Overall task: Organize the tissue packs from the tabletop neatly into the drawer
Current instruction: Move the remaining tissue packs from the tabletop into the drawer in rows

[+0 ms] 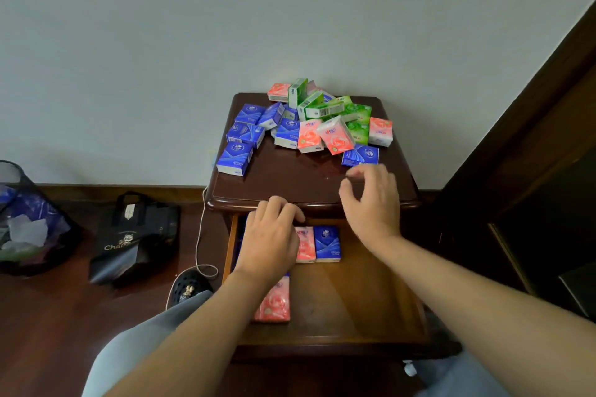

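Observation:
Several blue, pink and green tissue packs (309, 126) lie piled on the dark wooden nightstand top (290, 177). Below it the drawer (361, 296) stands pulled out. Inside are a pink pack (305, 245) and a blue pack (327, 243) side by side at the back, and another pink pack (274, 303) nearer the front. My left hand (271, 238) lies over the packs at the drawer's back left, fingers bent; what is under it is hidden. My right hand (371, 200) hovers over the tabletop's front edge, fingers loosely curled and holding nothing, just short of a blue pack (360, 155).
A mesh waste bin (22, 219) with a plastic liner and a black tote bag (135, 235) stand on the floor at left. A white cable (201, 235) and a dark slipper (190, 290) lie beside the nightstand. Dark wooden furniture (532, 171) rises at right.

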The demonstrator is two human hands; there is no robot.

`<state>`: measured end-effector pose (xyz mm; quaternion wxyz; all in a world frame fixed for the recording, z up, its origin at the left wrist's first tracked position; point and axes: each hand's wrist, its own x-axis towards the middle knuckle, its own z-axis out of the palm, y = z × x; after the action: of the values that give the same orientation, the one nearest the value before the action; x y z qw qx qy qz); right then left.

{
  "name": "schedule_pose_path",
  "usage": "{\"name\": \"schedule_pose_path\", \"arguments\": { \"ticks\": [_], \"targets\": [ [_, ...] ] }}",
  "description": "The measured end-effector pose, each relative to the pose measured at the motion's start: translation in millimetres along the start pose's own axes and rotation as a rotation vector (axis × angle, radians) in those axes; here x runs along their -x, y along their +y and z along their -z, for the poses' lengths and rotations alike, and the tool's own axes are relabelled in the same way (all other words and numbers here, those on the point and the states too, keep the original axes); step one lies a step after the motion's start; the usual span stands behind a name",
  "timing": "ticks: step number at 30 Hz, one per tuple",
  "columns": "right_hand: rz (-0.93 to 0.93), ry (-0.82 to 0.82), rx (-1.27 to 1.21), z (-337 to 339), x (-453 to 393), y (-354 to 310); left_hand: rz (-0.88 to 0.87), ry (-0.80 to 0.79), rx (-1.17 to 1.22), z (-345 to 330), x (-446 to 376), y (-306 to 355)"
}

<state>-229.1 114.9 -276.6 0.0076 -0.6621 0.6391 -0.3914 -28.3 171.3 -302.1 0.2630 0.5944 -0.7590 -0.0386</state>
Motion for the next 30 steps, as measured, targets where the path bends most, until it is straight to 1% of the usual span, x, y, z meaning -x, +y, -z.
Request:
{"name": "schedule_pose_path", "arguments": {
  "ticks": [1,3,4,5,6,7,9,11,14,16,18,21,24,26,27,30],
  "targets": [
    [-0.034,-0.064,0.086,0,-16,0,-0.004,0.043,-0.022,6,-5,0],
    [-0.097,-0.284,0.29,2,-38,7,0.012,0.09,-0.081,17,-16,-2],
    [-0.094,-0.377,0.361,4,-43,12,0.038,0.092,-0.117,21,-22,-4],
    [-0.087,-0.443,0.408,5,-45,19,0.071,0.089,-0.153,26,-28,-6],
    [-0.088,-0.473,0.429,8,-44,26,0.111,0.085,-0.187,30,-34,-10],
    [-0.094,-0.472,0.431,11,-41,32,0.153,0.085,-0.212,33,-41,-12],
    [-0.093,-0.408,0.374,14,-30,41,0.245,0.071,-0.232,36,-53,-17],
    [-0.09,-0.348,0.271,14,-23,47,0.33,-0.012,-0.261,35,-64,-21],
    [-0.144,-0.297,0.131,11,-19,49,0.395,-0.153,-0.321,27,-75,-31],
    [-0.167,-0.264,0.077,10,-17,50,0.443,-0.19,-0.328,24,-76,-36],
    [-0.17,-0.237,0.028,10,-15,52,0.454,-0.159,-0.345,23,-74,-37],
    [-0.197,-0.208,-0.055,11,-12,56,0.408,-0.098,-0.397,25,-72,-34],
    [-0.314,-0.193,-0.151,13,-12,55,0.406,-0.091,-0.346,30,-72,-31],
    [-0.384,-0.187,-0.205,16,-13,52,0.426,-0.064,-0.267,33,-68,-27],
    [-0.391,-0.172,-0.225,19,-11,51,0.435,-0.037,-0.207,33,-64,-24],
    [-0.353,-0.092,-0.3,33,0,44,0.455,0.046,0.057,34,-44,-10]
  ]
}}
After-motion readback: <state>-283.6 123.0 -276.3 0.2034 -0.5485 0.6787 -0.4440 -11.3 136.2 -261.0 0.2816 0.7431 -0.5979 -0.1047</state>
